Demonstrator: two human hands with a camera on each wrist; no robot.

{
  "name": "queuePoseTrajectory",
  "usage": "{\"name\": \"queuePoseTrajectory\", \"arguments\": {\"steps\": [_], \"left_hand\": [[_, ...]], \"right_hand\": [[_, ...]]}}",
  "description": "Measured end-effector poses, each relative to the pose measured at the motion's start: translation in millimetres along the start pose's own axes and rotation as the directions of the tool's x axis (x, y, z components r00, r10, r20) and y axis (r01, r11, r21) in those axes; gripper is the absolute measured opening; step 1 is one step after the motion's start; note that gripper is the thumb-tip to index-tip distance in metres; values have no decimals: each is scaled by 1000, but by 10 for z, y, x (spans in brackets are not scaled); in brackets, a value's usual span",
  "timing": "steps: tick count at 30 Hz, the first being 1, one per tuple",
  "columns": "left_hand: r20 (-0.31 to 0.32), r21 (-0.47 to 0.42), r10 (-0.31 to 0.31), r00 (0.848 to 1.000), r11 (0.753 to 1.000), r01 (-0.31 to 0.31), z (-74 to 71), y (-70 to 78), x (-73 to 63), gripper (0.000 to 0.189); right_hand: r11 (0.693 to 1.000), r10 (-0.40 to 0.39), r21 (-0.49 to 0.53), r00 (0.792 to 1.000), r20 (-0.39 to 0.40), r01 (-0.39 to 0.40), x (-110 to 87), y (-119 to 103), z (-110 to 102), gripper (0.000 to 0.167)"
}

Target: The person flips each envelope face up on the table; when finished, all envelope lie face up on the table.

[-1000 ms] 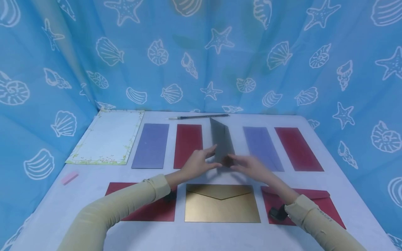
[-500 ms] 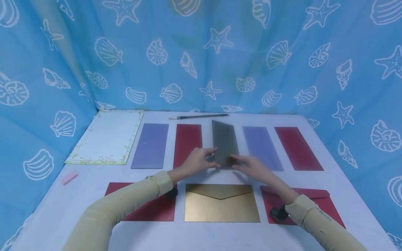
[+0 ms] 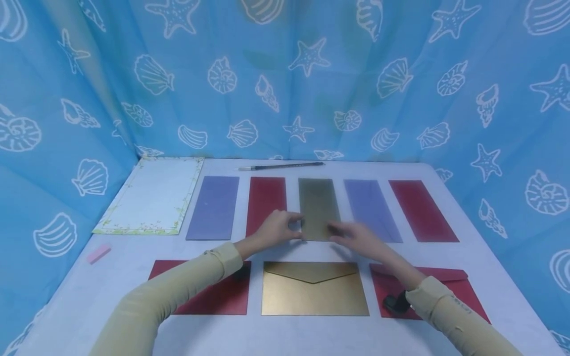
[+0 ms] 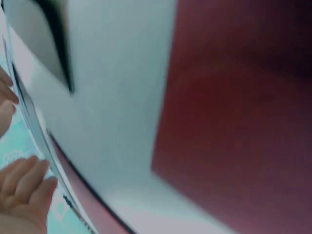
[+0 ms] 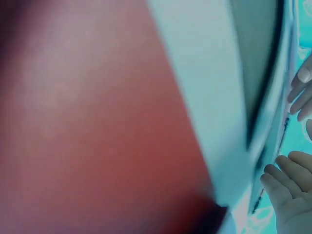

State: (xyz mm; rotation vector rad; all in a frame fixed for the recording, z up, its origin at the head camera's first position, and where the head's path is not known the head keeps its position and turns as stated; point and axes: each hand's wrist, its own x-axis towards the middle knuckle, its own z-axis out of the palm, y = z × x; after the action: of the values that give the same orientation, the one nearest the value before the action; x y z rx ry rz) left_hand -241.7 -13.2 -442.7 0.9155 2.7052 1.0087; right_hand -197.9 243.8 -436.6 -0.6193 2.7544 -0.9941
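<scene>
An olive-gold envelope [image 3: 318, 205] lies flat in the middle of the back row in the head view. My left hand [image 3: 277, 228] is at its lower left edge, thumb and fingers spread apart. On the other side, my right hand [image 3: 358, 238] has its fingertips at the lower right edge; whether they touch the paper or hover just above is hard to tell. The left wrist view shows the left hand [image 4: 27, 195] with loosely bent fingers, and the right wrist view shows the right hand [image 5: 295, 192] with fingers extended. Neither hand grips anything.
Beside it lie purple envelopes [image 3: 213, 207] [image 3: 371, 207] and red envelopes [image 3: 267, 202] [image 3: 423, 210]. A gold envelope [image 3: 315, 296] and red ones [image 3: 222, 296] [image 3: 463, 291] form the front row. Bordered paper [image 3: 151, 195], a pink eraser [image 3: 98, 253] and a thin pen-like stick [image 3: 285, 166] lie around.
The olive-gold envelope, standing tilted up between my hands a second ago, has come down flat on the table. Both hands have stayed nearly in place beside it.
</scene>
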Motion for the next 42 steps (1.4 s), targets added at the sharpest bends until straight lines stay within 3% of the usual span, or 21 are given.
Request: {"name": "queuePoseTrajectory", "arguments": {"steps": [7, 13, 18, 30, 35, 42], "left_hand": [[122, -39, 68, 990, 997, -63, -76, -30, 1, 57], [186, 45, 102, 977, 993, -113, -44, -74, -7, 58], [170, 73, 107, 980, 990, -121, -37, -66, -17, 56], [138, -27, 136, 981, 991, -134, -93, -62, -152, 62], [134, -28, 161, 978, 987, -158, -152, -103, -258, 67], [114, -15, 135, 984, 991, -134, -269, -193, -444, 67]], "right_hand": [[1000, 2, -27, 1000, 13, -2, -140, -47, -168, 52], [1000, 8, -2, 997, 73, -8, -209, 2, -138, 50], [1000, 10, 5, 997, 75, -10, -183, 40, -113, 51], [1000, -2, 24, 1000, 19, 2, -176, -44, -181, 55], [1000, -28, 0, 1000, -12, 28, -129, -135, -166, 55], [999, -31, 17, 999, 25, 30, -16, -249, -119, 59]]}}
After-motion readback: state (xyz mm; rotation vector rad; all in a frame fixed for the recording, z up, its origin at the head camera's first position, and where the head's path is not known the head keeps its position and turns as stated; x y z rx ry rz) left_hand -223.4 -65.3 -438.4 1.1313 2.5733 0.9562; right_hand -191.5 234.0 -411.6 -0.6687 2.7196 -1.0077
